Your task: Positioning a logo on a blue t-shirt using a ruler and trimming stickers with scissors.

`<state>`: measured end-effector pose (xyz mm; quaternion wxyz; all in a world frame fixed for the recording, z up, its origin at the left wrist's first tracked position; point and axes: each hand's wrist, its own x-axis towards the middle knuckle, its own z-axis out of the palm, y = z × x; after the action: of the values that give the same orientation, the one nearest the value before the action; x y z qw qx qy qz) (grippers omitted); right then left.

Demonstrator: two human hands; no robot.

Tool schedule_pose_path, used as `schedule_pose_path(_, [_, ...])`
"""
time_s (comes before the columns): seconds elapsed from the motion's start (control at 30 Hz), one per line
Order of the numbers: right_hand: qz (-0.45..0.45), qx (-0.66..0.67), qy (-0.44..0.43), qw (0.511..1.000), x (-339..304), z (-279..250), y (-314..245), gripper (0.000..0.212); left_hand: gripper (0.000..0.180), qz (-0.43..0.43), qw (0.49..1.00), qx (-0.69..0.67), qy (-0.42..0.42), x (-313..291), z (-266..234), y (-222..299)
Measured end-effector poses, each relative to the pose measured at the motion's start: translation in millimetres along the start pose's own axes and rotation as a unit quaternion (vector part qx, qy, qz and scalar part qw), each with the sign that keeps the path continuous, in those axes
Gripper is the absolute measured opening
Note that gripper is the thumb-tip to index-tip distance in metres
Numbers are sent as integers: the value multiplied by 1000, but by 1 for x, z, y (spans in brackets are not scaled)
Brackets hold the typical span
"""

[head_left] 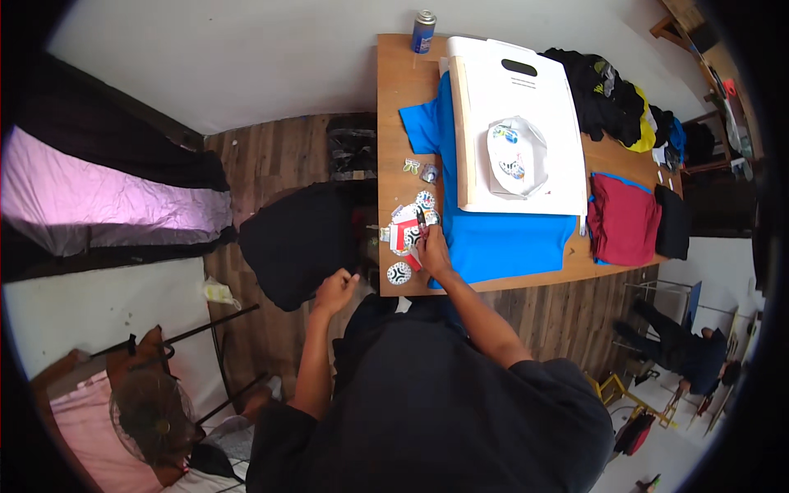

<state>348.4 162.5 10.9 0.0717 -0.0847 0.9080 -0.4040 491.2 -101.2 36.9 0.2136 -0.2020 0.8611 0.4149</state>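
Observation:
My right hand (433, 249) is closed around a small dark tool (422, 220) at the table's left edge; its exact kind is too small to tell. Under and beside it lie several round black-and-white patterned cut-outs (399, 273) and a red-and-white piece (398, 237). My left hand (335, 292) hovers off the table edge, fingers curled; anything in them is hidden. It is near a dark cloth heap (288, 238). To the right, a blue T-shirt (509, 246) is spread under a white board-like unit (485, 82), on which sits a white paper-like holder (538, 164) with printed cut-outs in it.
A blue spray can (423, 31) stands at the far table (396, 107) corner. Folded maroon cloth (623, 220) and dark piled garments (592, 90) lie on the right. A fan (154, 415) stands lower left. Another person (699, 361) is at the far right.

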Motion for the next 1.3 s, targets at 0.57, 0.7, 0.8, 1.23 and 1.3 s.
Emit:
schedule_pose_path(0.57, [164,354,105,915,-120,-51,25,21,37,54,981,43,183,79,56,96])
schedule_pose_path(0.7, [174,384,123,898,-124,-70,34,24,29,63,971,12,229,90,58,92])
schedule_pose_path(0.8, [185,395,34,899,-110,-100,29,32,24,71,970,24,231,92,58,85])
schedule_pose_path(1.23, [221,381,-191,877,-71,-175,39,37,31,172,957,123,198,25,98,93])
schedule_pose_path(1.3, [229,392,-198,869,-66,-183,39,36,33,161,955,141,208,18,105,95])
